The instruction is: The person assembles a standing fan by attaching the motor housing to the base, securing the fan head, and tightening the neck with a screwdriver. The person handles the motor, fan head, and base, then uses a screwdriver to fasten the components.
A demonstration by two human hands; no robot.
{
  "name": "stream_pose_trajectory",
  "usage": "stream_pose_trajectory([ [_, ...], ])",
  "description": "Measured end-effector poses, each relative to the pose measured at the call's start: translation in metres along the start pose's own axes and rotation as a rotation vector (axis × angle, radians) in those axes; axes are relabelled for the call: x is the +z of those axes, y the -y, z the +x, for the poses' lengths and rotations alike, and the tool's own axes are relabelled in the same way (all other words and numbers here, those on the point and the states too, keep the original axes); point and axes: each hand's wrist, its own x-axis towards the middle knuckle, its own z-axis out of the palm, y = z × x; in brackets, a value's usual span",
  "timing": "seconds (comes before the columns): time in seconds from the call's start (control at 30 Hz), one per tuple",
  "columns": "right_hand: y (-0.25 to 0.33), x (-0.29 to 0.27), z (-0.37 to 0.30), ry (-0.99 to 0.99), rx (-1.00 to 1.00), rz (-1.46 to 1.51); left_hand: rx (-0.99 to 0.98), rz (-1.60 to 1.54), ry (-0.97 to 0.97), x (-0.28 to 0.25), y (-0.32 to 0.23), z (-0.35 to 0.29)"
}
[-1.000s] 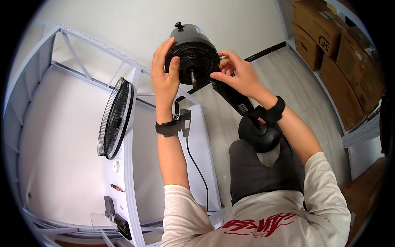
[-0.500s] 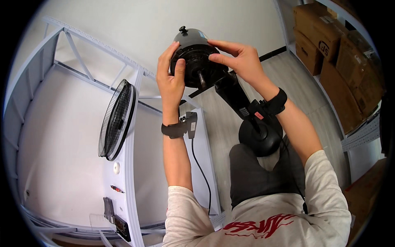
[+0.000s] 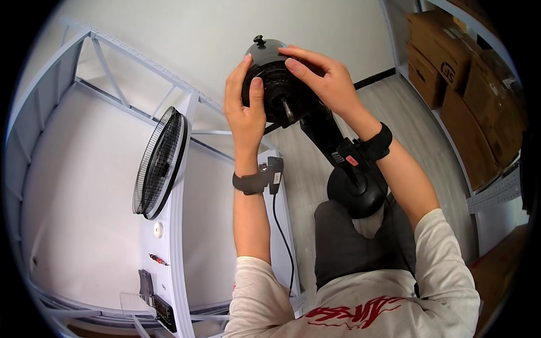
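In front of me, near the top of the view, is the dark fan motor head (image 3: 273,73) of a pedestal fan, its metal shaft (image 3: 288,111) pointing toward me. My left hand (image 3: 246,112) cups the housing's left side, thumb on the front rim. From the right, my right hand (image 3: 332,84) grips the upper right edge, thumb on the rim and fingers over the top. A small black knob (image 3: 259,40) sticks up from the housing. Below, the black stand runs down to its round base (image 3: 355,197) on the floor between my legs.
A round black fan grille (image 3: 160,163) leans on edge on the white shelf rack (image 3: 176,242) at left. Nearer lie a white round cap (image 3: 158,230), a red-and-black tool (image 3: 158,259) and a box of small parts (image 3: 164,312). Cardboard boxes (image 3: 445,50) fill the right shelving.
The motor head and both hands have shifted slightly right in view. My right thumb has moved higher on the rim. Both hands stay on the housing.
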Motion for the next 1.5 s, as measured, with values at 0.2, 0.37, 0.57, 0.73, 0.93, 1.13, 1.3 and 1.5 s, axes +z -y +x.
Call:
stream_pose_trajectory([
  [0.2, 0.004, -0.004, 0.001, 0.01, 0.083, 0.067, -0.142, -0.142, -0.047, 0.009, -0.013, 0.0],
  [0.37, 0.011, -0.008, 0.003, 0.059, 0.021, 0.044, -0.1, -0.446, -0.098, 0.017, 0.02, -0.017],
  [0.57, 0.011, 0.007, 0.02, -0.017, 0.022, -0.17, -0.185, -0.77, -0.213, 0.035, 0.032, -0.024],
  [0.73, 0.013, 0.023, 0.022, -0.054, 0.032, -0.178, -0.261, -0.561, -0.282, 0.035, 0.021, -0.013],
  [0.93, 0.013, 0.029, 0.017, -0.089, 0.061, -0.153, -0.232, -0.349, -0.384, 0.034, 0.018, -0.011],
  [1.13, 0.006, 0.022, 0.022, -0.057, 0.095, -0.142, -0.201, -0.298, -0.386, 0.036, 0.023, -0.012],
  [1.3, 0.013, 0.02, 0.028, -0.023, 0.081, -0.196, -0.153, -0.312, -0.328, 0.027, 0.019, -0.01],
  [1.5, 0.02, 0.023, 0.025, 0.015, 0.1, -0.21, -0.262, -0.429, -0.233, 0.013, 0.014, -0.004],
])
